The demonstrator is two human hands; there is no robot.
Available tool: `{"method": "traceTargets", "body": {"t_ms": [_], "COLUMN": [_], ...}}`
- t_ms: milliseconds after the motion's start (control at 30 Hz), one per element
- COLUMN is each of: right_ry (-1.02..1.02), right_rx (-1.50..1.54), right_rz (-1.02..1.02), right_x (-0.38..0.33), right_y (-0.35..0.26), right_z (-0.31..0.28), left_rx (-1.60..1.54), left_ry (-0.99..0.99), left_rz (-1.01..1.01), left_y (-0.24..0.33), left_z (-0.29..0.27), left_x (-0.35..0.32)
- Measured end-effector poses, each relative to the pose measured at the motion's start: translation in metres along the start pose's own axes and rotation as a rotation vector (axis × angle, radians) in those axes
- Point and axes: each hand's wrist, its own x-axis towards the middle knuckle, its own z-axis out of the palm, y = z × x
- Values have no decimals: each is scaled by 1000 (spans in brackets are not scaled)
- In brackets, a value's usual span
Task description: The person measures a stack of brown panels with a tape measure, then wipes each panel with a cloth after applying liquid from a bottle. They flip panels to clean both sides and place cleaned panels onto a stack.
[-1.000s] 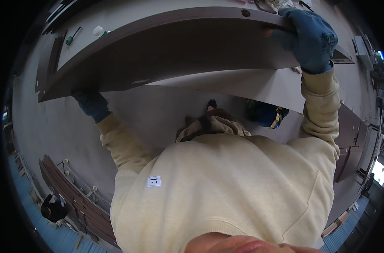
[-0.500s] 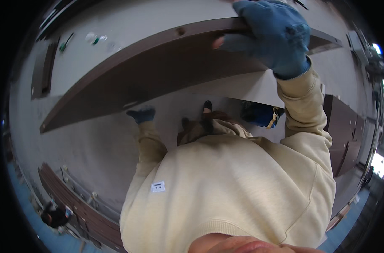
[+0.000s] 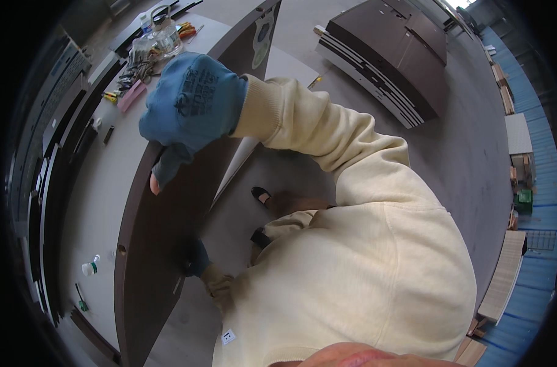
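Brown panel (image 3: 153, 263) tilted on edge, right hand (image 3: 193, 107) clasped over its upper edge.
The panel runs beneath the right hand, ahead of it and back past it, the thumb down the near face. It looks stiff and fairly heavy, its smooth face perhaps slippery, so the long edges seem the surest hold. The left hand (image 3: 196, 258) is at its lower side; in that shadow, I cannot tell whether it grips.
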Motion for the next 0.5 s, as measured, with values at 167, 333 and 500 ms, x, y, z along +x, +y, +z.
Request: {"method": "traceTargets", "body": {"t_ms": [167, 333, 500], "right_ry": [91, 351, 284], "right_rx": [-79, -187, -283], "right_rz": [187, 393, 777], "right_x": [-52, -149, -295], "right_y": [-31, -36, -26], "right_z": [-65, -114, -143], "left_rx": [182, 496, 756], "left_ry": [-110, -327, -345], "left_rz": [-167, -402, -517], "left_y": [34, 18, -48], "left_z": [-30, 1, 9], "left_x": [-22, -91, -174]}}
